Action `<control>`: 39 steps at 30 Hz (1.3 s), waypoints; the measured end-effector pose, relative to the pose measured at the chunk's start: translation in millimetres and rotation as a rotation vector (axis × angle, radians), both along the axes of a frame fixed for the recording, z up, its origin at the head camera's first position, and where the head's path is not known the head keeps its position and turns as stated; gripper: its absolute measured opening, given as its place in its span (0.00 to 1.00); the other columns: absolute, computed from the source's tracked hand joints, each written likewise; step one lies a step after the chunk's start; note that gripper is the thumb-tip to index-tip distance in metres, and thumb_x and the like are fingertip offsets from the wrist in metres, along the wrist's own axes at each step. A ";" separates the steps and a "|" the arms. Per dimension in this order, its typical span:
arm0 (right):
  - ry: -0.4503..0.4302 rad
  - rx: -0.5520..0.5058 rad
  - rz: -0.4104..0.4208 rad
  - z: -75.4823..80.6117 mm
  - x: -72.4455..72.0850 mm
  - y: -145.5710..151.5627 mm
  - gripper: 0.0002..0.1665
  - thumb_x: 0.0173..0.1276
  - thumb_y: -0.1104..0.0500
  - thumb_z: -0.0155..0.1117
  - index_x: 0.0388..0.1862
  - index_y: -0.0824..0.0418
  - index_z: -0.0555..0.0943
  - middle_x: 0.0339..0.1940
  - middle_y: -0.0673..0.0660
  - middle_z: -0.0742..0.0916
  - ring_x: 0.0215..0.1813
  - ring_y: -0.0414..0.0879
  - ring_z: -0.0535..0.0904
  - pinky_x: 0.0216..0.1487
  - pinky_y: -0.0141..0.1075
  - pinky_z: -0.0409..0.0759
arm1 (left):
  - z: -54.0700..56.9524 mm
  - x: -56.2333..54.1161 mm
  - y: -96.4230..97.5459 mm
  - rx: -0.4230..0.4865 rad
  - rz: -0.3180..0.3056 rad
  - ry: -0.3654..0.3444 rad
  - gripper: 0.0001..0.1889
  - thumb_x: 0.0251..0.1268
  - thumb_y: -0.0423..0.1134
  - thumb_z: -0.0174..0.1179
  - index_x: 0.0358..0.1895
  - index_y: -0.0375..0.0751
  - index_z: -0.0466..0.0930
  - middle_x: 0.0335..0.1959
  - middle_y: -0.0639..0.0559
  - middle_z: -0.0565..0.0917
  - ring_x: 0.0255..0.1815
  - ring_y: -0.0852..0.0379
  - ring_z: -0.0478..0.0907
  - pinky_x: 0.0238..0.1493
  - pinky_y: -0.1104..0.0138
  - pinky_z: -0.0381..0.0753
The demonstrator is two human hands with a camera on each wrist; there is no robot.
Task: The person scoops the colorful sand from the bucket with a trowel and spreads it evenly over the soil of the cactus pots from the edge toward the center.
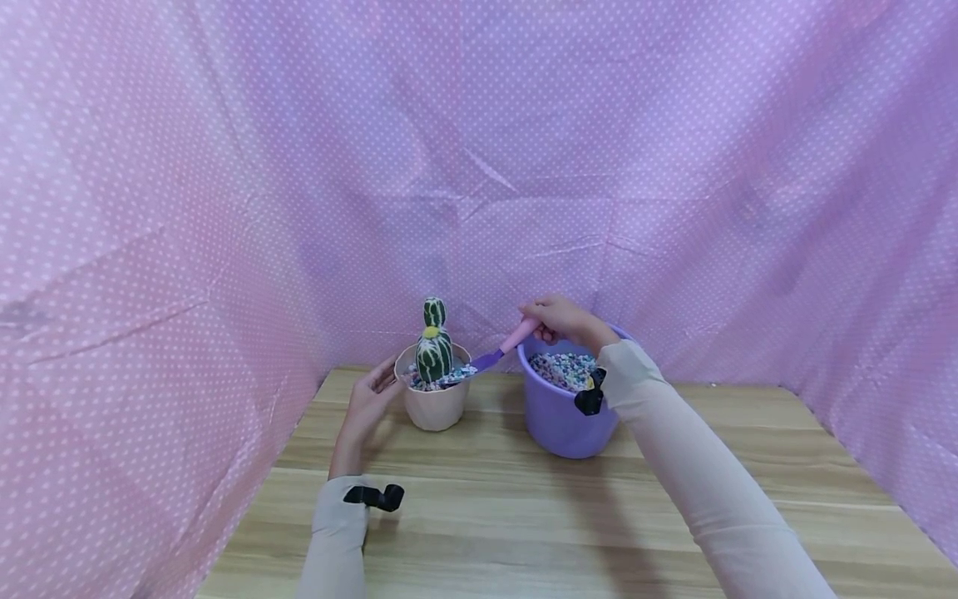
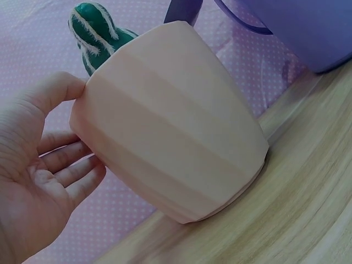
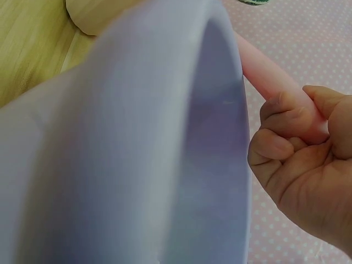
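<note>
My right hand [image 1: 557, 319] grips the pink handle of a small trowel [image 1: 518, 334] with a purple blade. The blade reaches over the rim of a pale pink flower pot [image 1: 436, 411], with small coloured beads [image 1: 458, 374] at its tip. In the pot stands a green, white-striped toy cactus [image 1: 434, 358] bearing a yellow flower. My left hand [image 1: 372, 401] holds the pot at its left side, thumb and fingertips against the rim and wall in the left wrist view. Below my right wrist stands a purple bucket [image 1: 569, 423] with many beads [image 1: 563, 369] inside.
The pot and bucket stand apart on a wooden table [image 1: 479, 516]. Pink dotted cloth [image 1: 479, 166] hangs behind and at both sides. In the right wrist view the bucket wall [image 3: 121, 148] fills much of the picture and hides the trowel's blade.
</note>
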State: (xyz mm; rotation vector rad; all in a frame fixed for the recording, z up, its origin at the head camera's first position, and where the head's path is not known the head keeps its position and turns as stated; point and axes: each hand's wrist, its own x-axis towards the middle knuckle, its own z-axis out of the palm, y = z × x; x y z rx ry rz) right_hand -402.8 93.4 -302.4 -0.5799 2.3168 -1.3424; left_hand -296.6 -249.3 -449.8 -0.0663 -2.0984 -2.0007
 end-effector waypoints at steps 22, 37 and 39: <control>0.007 0.005 -0.017 4.9 -0.1 1.7 0.20 0.84 0.52 0.46 0.39 0.64 0.77 0.19 0.50 0.79 0.20 0.39 0.67 0.23 0.27 0.65 | -3.1 -4.2 5.9 0.070 0.036 -0.002 0.28 0.74 0.26 0.53 0.75 0.28 0.63 0.76 0.32 0.67 0.77 0.42 0.65 0.58 0.88 0.72; 0.040 -0.008 -0.007 6.1 1.4 1.8 0.22 0.84 0.51 0.46 0.41 0.67 0.78 0.17 0.48 0.78 0.19 0.38 0.67 0.22 0.26 0.64 | 11.5 2.7 7.2 -0.046 -0.014 -0.043 0.31 0.73 0.26 0.55 0.77 0.27 0.58 0.76 0.29 0.65 0.77 0.34 0.64 0.54 0.89 0.72; 0.040 -0.019 -0.016 7.0 1.7 1.5 0.21 0.84 0.52 0.46 0.41 0.67 0.78 0.17 0.50 0.78 0.19 0.38 0.66 0.21 0.26 0.64 | 12.4 2.8 6.8 -0.045 -0.024 -0.040 0.31 0.73 0.26 0.55 0.77 0.26 0.58 0.76 0.29 0.64 0.77 0.34 0.63 0.55 0.89 0.71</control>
